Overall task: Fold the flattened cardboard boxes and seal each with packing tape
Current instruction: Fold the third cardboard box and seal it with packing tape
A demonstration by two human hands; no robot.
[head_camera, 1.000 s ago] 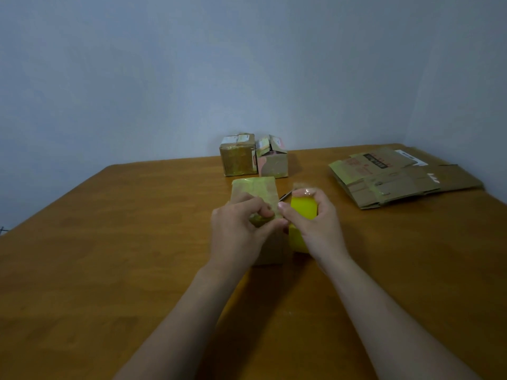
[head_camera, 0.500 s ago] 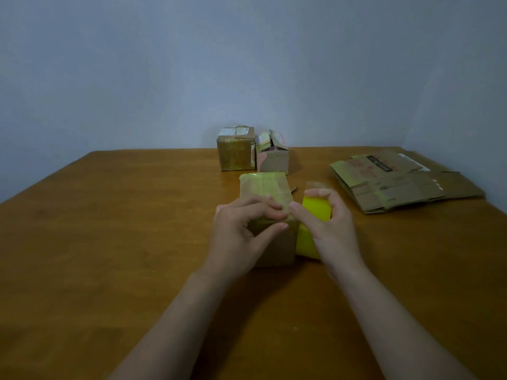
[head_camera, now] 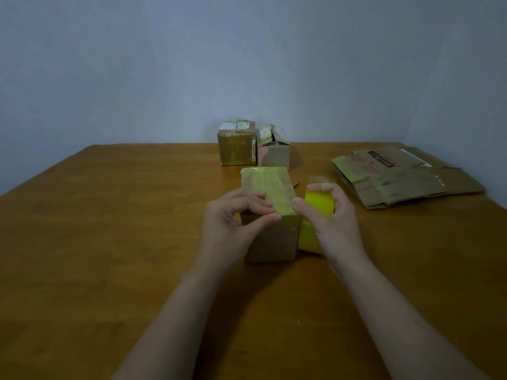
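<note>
Sealing a box at frame centre on a wooden table [head_camera: 109,242]
Flattened cardboard boxes [head_camera: 397,182] lie at right, well apart; the taped box [head_camera: 270,239] stands at centre, a sealed box [head_camera: 237,146] and a loose-flapped box [head_camera: 274,154] behind it; the left hand [head_camera: 230,229] pinches its near top edge, the right hand [head_camera: 336,223] grips the yellow tape roll [head_camera: 319,204] just beside it

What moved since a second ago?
The right hand slid the yellow tape roll slightly right, away from the left hand. The left hand keeps pinching the near top edge of the box. The two back boxes and flat cardboard stayed put.
</note>
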